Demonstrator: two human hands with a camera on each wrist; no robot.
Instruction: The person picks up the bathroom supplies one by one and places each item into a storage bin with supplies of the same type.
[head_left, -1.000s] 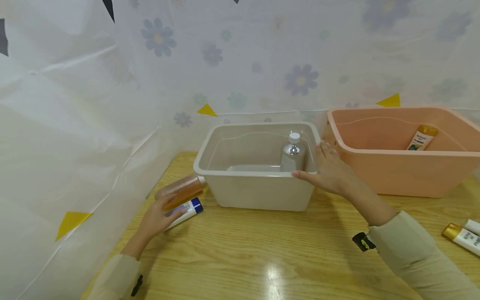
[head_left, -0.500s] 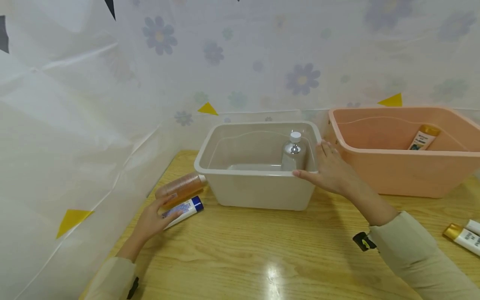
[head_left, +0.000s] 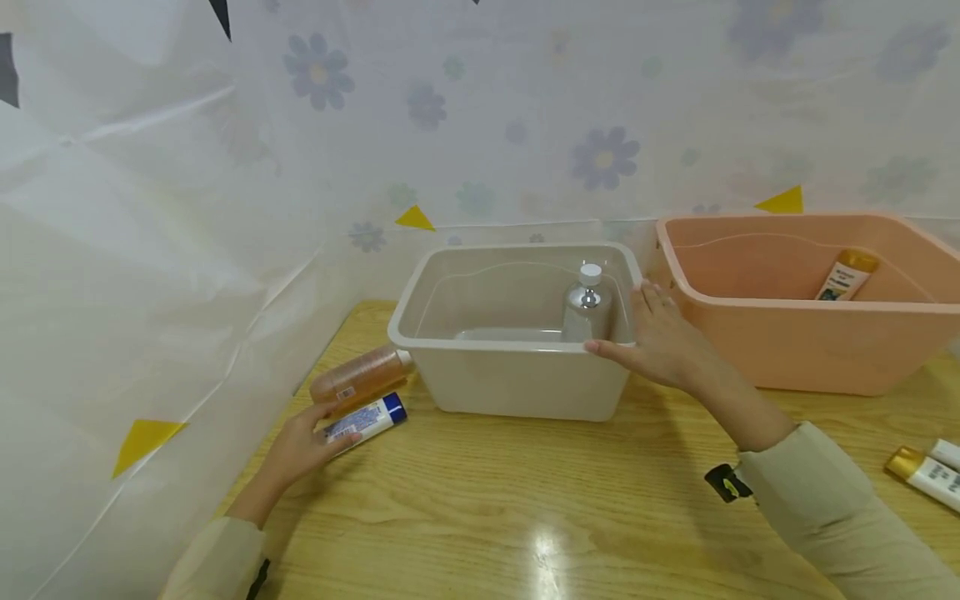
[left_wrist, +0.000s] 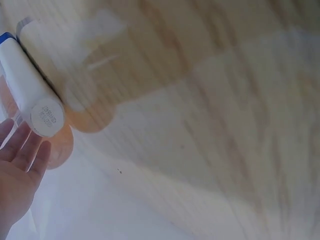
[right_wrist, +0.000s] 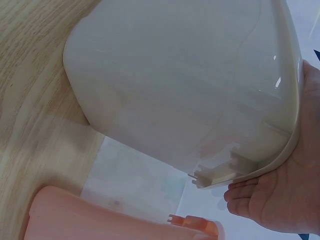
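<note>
At the bin's right rim, the right hand (head_left: 660, 346) lies flat against the outside wall of the white bin (head_left: 517, 383), fingers straight and together, thumb stretched along the front edge of the rim; it presses the bin rather than gripping it. From the right wrist view the palm (right_wrist: 285, 200) cups the rim's corner from outside. The forearm comes in from the lower right in a pale sleeve (head_left: 832, 517), with a small black tag at the cuff.

Over at the table's left edge, the left hand (head_left: 300, 446) reaches forward with loose, nearly straight fingers, their tips on the near end of a white tube (head_left: 363, 422) with a blue cap. The left wrist view shows the fingers (left_wrist: 22, 150) just at the tube's (left_wrist: 30, 87) flat end, open, not wrapped round it. The tube lies on its side on the wooden table (head_left: 525, 517), just left of the bin's front corner. An amber bottle (head_left: 360, 379) lies on its side right behind the tube, touching it or nearly so.

Inside the bin, a clear pump bottle (head_left: 587, 308) with a white top stands upright against the right wall. To the right, just beside the bin, sits a pink bin (head_left: 810, 350) with a gold-capped tube (head_left: 843, 277) leaning inside. Two more tubes (head_left: 930, 473) lie at the table's far right edge.
</note>
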